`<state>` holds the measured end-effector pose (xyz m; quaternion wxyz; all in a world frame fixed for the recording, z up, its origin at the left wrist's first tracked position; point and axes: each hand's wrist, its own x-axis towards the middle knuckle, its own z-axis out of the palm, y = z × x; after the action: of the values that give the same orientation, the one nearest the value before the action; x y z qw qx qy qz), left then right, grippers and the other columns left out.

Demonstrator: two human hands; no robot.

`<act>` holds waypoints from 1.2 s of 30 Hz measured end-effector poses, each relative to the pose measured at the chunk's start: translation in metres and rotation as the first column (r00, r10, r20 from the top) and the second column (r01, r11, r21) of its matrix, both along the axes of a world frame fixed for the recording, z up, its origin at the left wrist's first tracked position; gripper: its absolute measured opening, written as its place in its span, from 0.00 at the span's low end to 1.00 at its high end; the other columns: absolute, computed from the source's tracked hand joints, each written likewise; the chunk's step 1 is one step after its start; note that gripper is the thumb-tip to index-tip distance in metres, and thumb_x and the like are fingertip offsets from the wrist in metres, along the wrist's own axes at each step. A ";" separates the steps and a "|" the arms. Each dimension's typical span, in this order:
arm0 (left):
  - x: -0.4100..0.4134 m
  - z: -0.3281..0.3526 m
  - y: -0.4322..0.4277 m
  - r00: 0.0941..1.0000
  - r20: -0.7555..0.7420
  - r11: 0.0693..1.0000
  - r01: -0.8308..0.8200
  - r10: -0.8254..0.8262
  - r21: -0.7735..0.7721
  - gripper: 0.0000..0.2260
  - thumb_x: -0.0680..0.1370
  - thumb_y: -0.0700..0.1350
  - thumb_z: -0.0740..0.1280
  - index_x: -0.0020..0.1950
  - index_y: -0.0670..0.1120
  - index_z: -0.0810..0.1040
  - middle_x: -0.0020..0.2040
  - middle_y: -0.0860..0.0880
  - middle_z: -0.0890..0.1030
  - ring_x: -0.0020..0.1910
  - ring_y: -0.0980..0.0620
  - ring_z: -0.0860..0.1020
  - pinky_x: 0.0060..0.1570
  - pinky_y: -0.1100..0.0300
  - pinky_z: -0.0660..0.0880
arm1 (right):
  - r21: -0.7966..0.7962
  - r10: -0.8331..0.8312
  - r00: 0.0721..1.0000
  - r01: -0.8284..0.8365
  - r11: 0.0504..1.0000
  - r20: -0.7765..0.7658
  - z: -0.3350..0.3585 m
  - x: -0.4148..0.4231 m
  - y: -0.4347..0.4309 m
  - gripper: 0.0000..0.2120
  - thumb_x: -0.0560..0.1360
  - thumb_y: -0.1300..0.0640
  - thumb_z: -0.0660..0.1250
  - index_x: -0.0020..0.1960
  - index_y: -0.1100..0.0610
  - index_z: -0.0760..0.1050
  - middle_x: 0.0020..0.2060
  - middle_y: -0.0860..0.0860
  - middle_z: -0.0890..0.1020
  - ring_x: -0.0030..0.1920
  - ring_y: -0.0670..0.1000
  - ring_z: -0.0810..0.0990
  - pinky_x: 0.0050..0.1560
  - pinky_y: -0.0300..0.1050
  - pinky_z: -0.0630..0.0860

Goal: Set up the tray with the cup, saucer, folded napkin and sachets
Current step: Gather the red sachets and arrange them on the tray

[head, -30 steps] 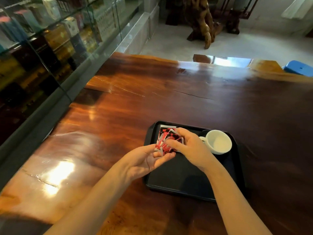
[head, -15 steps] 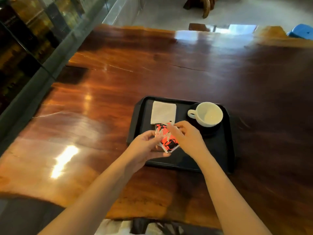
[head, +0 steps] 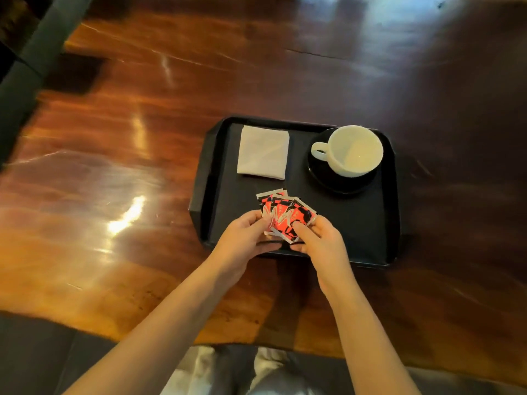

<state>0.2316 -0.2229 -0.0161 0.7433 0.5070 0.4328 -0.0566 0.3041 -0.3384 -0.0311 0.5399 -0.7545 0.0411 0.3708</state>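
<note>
A black tray lies on the wooden table. A folded white napkin rests at its far left. At the far right a white cup stands on a black saucer, handle pointing left. Fanned red, black and white sachets are over the tray's near left part. My left hand grips their left edge and my right hand pinches their right edge. Whether the sachets touch the tray is unclear.
The glossy brown table spreads around the tray, with bright reflections on the left. A dark cabinet frame runs along the table's left edge. The table's near edge is close to my body.
The view has tilted down and closer to the tray. Both hands have drawn the sachets nearer to me and spread them into a fan; the napkin now shows fully.
</note>
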 end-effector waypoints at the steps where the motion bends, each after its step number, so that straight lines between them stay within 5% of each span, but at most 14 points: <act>1: 0.001 -0.005 0.001 1.000 -0.015 0.999 0.018 -0.017 0.032 0.11 0.80 0.44 0.60 0.57 0.41 0.78 0.51 0.43 0.84 0.50 0.49 0.82 0.47 0.61 0.81 | -0.014 0.003 1.000 -0.003 1.000 0.006 -0.003 0.001 -0.001 0.10 0.76 0.56 0.64 0.58 0.52 0.73 0.50 0.48 0.82 0.46 0.46 0.82 0.42 0.40 0.80; 8: 0.008 -0.031 0.012 0.994 -0.058 0.961 0.104 -0.092 0.257 0.07 0.79 0.44 0.63 0.53 0.45 0.79 0.46 0.46 0.84 0.38 0.56 0.81 0.36 0.70 0.78 | -0.076 0.020 1.000 -0.020 0.997 0.002 -0.023 0.013 -0.003 0.09 0.76 0.57 0.65 0.56 0.53 0.76 0.43 0.47 0.82 0.41 0.46 0.81 0.37 0.38 0.79; 11: 0.013 -0.044 0.019 0.993 -0.088 0.930 0.110 -0.084 0.352 0.10 0.78 0.42 0.64 0.60 0.48 0.74 0.47 0.47 0.84 0.40 0.55 0.81 0.36 0.68 0.78 | -0.125 0.008 0.999 -0.003 0.992 0.033 -0.032 0.025 0.000 0.06 0.76 0.56 0.65 0.53 0.53 0.76 0.43 0.47 0.82 0.42 0.47 0.81 0.42 0.43 0.79; 17: 0.024 -0.063 0.026 0.941 -0.257 0.774 0.329 -0.220 0.541 0.11 0.77 0.42 0.65 0.60 0.46 0.73 0.46 0.50 0.78 0.36 0.54 0.80 0.34 0.68 0.78 | -0.219 0.072 0.993 -0.049 0.974 0.096 -0.051 0.025 0.007 0.07 0.76 0.55 0.65 0.52 0.55 0.76 0.45 0.50 0.82 0.35 0.45 0.79 0.33 0.35 0.75; 21: 0.026 -0.071 0.022 0.895 -0.366 0.605 0.443 -0.256 0.661 0.12 0.77 0.45 0.64 0.60 0.47 0.73 0.48 0.48 0.78 0.39 0.50 0.79 0.44 0.50 0.79 | -0.308 0.142 0.973 -0.081 0.948 0.181 -0.058 0.023 0.006 0.07 0.76 0.54 0.65 0.52 0.55 0.74 0.47 0.50 0.81 0.37 0.44 0.78 0.26 0.29 0.71; 24: 0.024 -0.071 0.021 0.893 -0.381 0.557 0.447 -0.239 0.700 0.16 0.78 0.44 0.64 0.65 0.48 0.69 0.53 0.49 0.77 0.41 0.51 0.78 0.44 0.53 0.78 | -0.378 0.182 0.960 -0.090 0.921 0.214 -0.059 0.024 0.006 0.08 0.76 0.54 0.65 0.53 0.55 0.73 0.50 0.51 0.81 0.42 0.45 0.79 0.34 0.36 0.76; 31: 0.019 -0.068 0.020 0.837 -0.489 0.333 0.546 -0.245 0.769 0.20 0.78 0.51 0.63 0.68 0.49 0.65 0.60 0.48 0.73 0.52 0.49 0.77 0.42 0.59 0.69 | -0.471 0.266 0.943 -0.146 0.870 0.200 -0.060 0.027 0.007 0.13 0.76 0.52 0.64 0.58 0.56 0.73 0.54 0.52 0.81 0.43 0.44 0.77 0.29 0.32 0.66; 36: 0.017 -0.068 0.023 0.805 -0.426 0.199 0.536 -0.413 0.821 0.29 0.73 0.52 0.70 0.71 0.49 0.64 0.63 0.48 0.69 0.62 0.51 0.68 0.53 0.59 0.72 | -0.505 0.312 0.934 -0.187 0.843 0.175 -0.056 0.030 0.010 0.14 0.76 0.52 0.64 0.60 0.57 0.72 0.54 0.53 0.81 0.41 0.45 0.76 0.29 0.33 0.67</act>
<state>0.2486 -0.2002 -0.0844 0.2519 0.9326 0.2511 -0.0606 0.3344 -0.3281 -0.0875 0.2831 -0.9040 -0.0358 0.3182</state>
